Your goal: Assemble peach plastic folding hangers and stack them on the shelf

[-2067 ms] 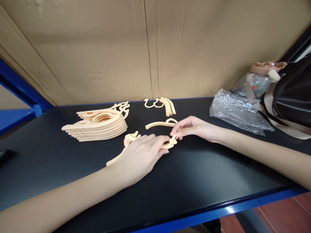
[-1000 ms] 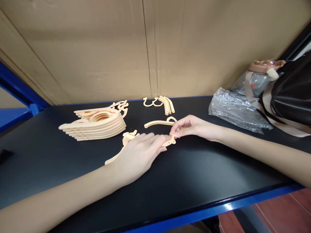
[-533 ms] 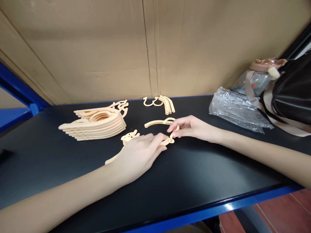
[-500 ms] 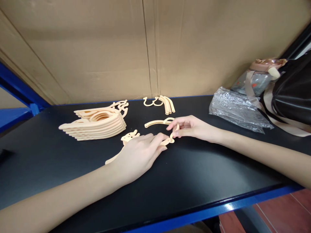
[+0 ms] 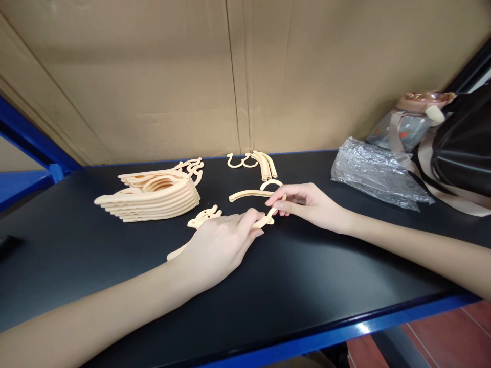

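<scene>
My left hand (image 5: 224,235) is closed over a cream plastic hanger piece (image 5: 261,222), holding it low over the black tabletop. Past my knuckles an animal-face part (image 5: 204,216) with dark holes sticks out, and a curved arm (image 5: 179,252) shows beside my wrist. My right hand (image 5: 293,199) pinches a slim curved hook piece (image 5: 273,210) where it meets the right end of the hanger piece; the fingers hide part of it. Just behind the right fingers lie a loose curved arm (image 5: 249,194) and a pale arched piece (image 5: 271,184).
On the left is a stack of cream hangers (image 5: 153,199). Several hooks and curved arms (image 5: 264,164) lie at the back. Crumpled clear plastic (image 5: 376,174), a water bottle (image 5: 410,122) and a dark bag (image 5: 464,143) occupy the right. Cardboard (image 5: 161,76) stands behind the table.
The hook piece in my right hand has turned and now shows less above the fingers. The animal-face part has tilted slightly. My left hand has barely moved.
</scene>
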The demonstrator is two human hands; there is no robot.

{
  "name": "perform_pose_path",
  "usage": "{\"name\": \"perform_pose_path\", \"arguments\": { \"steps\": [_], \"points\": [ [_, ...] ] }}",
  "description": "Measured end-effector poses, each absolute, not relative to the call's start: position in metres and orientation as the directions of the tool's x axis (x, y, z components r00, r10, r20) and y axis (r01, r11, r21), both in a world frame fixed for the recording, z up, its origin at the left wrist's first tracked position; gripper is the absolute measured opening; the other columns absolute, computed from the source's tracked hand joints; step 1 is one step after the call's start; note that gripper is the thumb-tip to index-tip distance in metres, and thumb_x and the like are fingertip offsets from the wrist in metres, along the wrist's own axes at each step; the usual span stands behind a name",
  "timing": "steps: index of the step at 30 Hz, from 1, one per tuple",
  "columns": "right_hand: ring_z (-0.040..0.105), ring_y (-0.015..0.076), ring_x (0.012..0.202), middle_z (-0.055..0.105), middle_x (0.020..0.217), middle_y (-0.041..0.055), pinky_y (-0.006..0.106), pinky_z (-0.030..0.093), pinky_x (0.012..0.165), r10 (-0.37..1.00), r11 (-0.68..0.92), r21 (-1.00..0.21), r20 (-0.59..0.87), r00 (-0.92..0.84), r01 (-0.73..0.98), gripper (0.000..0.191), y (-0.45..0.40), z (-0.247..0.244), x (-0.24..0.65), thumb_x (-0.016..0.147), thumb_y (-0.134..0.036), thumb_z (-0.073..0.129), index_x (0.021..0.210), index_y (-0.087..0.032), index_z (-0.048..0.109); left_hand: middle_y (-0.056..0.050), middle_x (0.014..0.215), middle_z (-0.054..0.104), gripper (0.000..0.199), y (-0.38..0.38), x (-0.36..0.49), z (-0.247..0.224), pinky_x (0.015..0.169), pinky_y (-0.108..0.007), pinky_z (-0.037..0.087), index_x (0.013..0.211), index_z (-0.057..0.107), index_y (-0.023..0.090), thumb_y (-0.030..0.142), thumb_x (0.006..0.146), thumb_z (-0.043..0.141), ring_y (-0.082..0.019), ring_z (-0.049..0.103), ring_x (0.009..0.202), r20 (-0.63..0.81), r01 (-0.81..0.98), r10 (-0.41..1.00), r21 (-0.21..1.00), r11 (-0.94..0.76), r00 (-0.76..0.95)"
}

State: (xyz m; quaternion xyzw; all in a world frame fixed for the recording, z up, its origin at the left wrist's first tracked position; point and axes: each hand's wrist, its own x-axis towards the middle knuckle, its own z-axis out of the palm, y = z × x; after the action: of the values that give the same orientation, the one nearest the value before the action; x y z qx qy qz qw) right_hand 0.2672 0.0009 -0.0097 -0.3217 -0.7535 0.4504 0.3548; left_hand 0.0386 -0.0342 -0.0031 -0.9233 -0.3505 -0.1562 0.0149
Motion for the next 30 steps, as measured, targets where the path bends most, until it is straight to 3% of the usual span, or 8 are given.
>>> {"name": "perform_pose_path", "arguments": {
  "steps": [10,17,21,24,27,30],
  "points": [
    [0.066,0.0132,0.077,0.072,0.086,0.0007,0.027,0.051,0.073,0.805,0.479,-0.825,0.277,-0.524,0.300,0.025,-0.003,-0.007,0.266,0.089,-0.039,0.058,0.103,-0.020,0.068,0.000,0.078,0.069,0.018,-0.035,0.038,-0.002,0.054,-0.025,0.040,0.111,0.052,0.019,0.027,0.097,0.044,-0.017,0.063,0.058,0.289,0.686,0.676,0.083,-0.723,0.678],
    [0.062,0.0125,0.075,0.070,0.086,-0.0007,0.025,0.046,0.067,0.755,0.579,-0.716,0.291,-0.588,0.390,0.024,-0.001,-0.008,0.266,0.090,-0.041,0.058,0.098,-0.021,0.068,0.000,0.085,0.071,0.020,-0.036,0.037,-0.003,0.056,-0.025,0.041,0.113,0.052,0.021,0.027,0.098,0.040,-0.017,0.065,0.065,0.277,0.692,0.682,0.079,-0.718,0.676],
    [0.061,0.0128,0.072,0.068,0.086,-0.0019,0.026,0.048,0.067,0.774,0.575,-0.714,0.315,-0.549,0.400,0.030,-0.007,-0.008,0.265,0.090,-0.041,0.057,0.115,-0.025,0.057,-0.001,0.081,0.071,0.022,-0.037,0.038,-0.001,0.055,-0.024,0.039,0.110,0.054,0.021,0.030,0.098,0.038,-0.017,0.066,0.066,0.316,0.730,0.702,0.041,-0.683,0.639],
    [0.061,0.0134,0.071,0.066,0.082,-0.0025,0.027,0.049,0.070,0.784,0.599,-0.689,0.401,-0.474,0.408,0.030,-0.009,-0.008,0.266,0.091,-0.036,0.056,0.117,-0.025,0.048,-0.001,0.076,0.069,0.026,-0.038,0.038,0.005,0.053,-0.025,0.036,0.110,0.054,0.021,0.034,0.099,0.034,-0.018,0.066,0.066,0.368,0.805,0.756,0.033,-0.593,0.542],
    [0.060,0.0153,0.076,0.066,0.087,0.0007,0.030,0.049,0.074,0.778,0.627,-0.567,0.489,-0.394,0.534,0.017,-0.006,-0.009,0.268,0.091,-0.031,0.054,0.106,-0.023,0.053,0.002,0.071,0.066,0.027,-0.040,0.036,0.012,0.051,-0.024,0.035,0.115,0.048,0.023,0.037,0.099,0.031,-0.017,0.063,0.060,0.341,0.838,0.826,0.162,-0.521,0.448],
    [0.060,0.0197,0.094,0.066,0.107,0.0044,0.036,0.048,0.085,0.751,0.645,-0.390,0.483,-0.450,0.657,0.017,0.000,-0.012,0.270,0.091,-0.025,0.053,0.107,-0.022,0.058,0.005,0.068,0.061,0.022,-0.041,0.033,0.018,0.053,-0.024,0.038,0.110,0.045,0.026,0.038,0.099,0.031,-0.015,0.059,0.057,0.255,0.794,0.875,0.371,-0.481,0.411]
  ]
}}
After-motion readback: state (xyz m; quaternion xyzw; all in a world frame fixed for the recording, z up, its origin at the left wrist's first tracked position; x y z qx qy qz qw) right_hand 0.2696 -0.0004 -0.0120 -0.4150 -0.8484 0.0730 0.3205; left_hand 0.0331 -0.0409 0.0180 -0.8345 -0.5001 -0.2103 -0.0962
